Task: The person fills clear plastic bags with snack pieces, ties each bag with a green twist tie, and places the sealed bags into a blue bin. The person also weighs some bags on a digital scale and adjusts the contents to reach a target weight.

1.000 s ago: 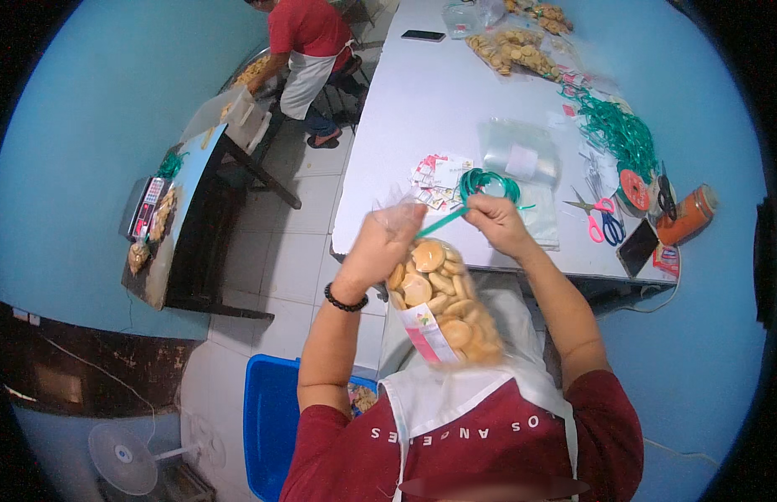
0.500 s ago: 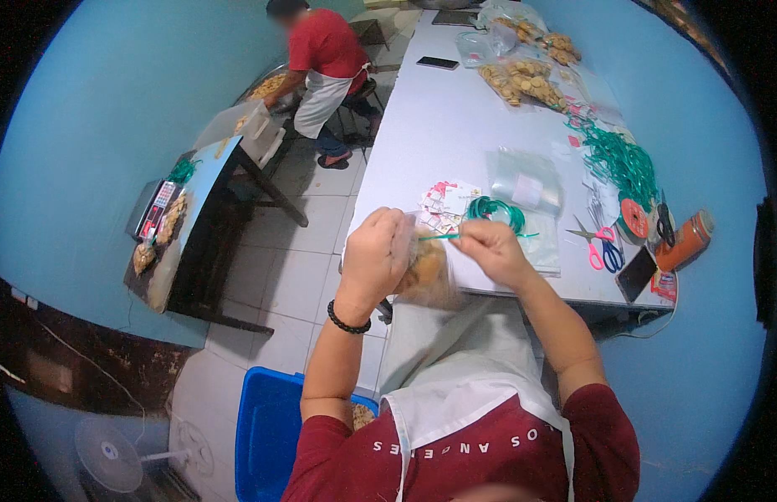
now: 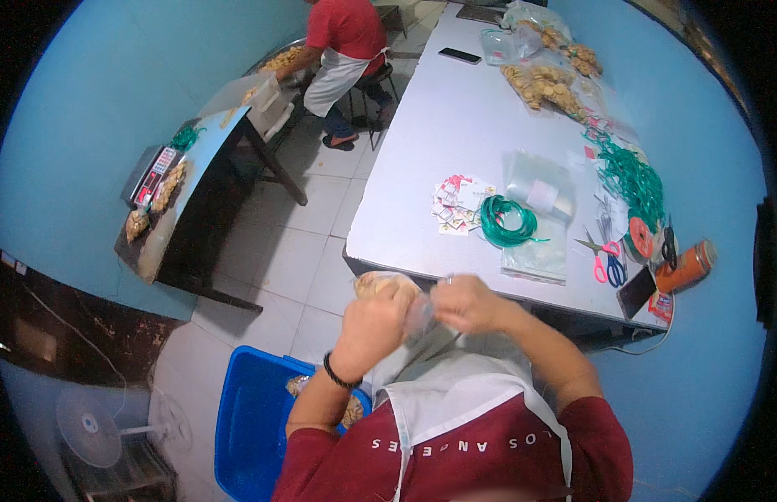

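The clear plastic bag of golden-brown biscuits (image 3: 372,284) is in the air, in front of the white apron (image 3: 460,381) and just before the near edge of the white tabletop (image 3: 430,134). Our left hand (image 3: 376,321) has its grip closed firmly around the bag — the filled part shows beyond the knuckles, and the loose plastic (image 3: 419,315) comes out toward the right. Our right hand (image 3: 465,304) is just beside this plastic, its fingers drawn together; because of the blur we cannot tell what, if anything, its grip has hold of.

We judge that the bag is rather light, but its load may swing when the hand turns. The film should be soft and a little slippery, while the biscuits inside are probably stiff and brittle. So we would take hold at the gathered neck, above the biscuits, and pinch it tightly there; under the bottom a flat palm could support it. To squeeze the filled part — this we would avoid, since the biscuits could break.
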`<action>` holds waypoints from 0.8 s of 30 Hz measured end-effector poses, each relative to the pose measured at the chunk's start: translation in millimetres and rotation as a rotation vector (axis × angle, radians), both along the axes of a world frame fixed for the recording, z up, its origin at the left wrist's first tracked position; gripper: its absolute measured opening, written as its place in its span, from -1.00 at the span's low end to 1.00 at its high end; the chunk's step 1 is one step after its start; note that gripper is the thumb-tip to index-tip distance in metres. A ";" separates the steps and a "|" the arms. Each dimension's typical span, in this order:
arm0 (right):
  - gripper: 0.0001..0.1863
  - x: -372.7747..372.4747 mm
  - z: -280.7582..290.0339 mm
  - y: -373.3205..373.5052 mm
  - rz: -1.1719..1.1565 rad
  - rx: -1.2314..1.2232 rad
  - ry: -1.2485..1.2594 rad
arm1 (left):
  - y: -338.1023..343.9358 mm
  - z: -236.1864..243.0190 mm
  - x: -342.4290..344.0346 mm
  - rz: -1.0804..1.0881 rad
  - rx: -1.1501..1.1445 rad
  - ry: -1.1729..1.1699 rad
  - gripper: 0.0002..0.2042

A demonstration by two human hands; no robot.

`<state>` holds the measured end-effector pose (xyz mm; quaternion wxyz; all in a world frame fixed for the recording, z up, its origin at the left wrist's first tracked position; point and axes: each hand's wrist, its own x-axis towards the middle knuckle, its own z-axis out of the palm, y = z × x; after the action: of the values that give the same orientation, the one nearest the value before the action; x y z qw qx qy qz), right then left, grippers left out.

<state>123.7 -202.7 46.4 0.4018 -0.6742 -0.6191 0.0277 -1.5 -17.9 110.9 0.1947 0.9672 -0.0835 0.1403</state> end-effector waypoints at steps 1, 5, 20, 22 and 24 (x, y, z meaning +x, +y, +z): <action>-0.83 -10.9 -12.5 -0.5 0.056 -0.008 0.058 | -4.2 -10.3 -10.8 0.071 0.005 0.050 -0.76; -0.82 -28.9 -47.8 -1.8 0.047 -0.161 0.305 | -1.3 -66.8 -15.9 0.164 -0.197 0.238 -0.71; -0.82 -17.4 -91.1 19.4 -0.176 -0.198 0.515 | 18.9 -179.1 6.6 0.246 -1.570 0.065 -0.91; -0.83 -16.4 -90.2 20.0 -0.179 -0.203 0.487 | 12.5 -174.5 10.3 0.205 -1.777 0.044 -0.91; -0.83 -15.1 -86.9 19.2 -0.163 -0.180 0.467 | 12.8 -173.7 15.9 0.227 -1.673 0.074 -0.90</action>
<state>108.6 -183.4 -40.5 0.4729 -0.7302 -0.4484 0.2051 14.4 -5.0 -62.7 0.8339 0.5110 0.1522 0.1428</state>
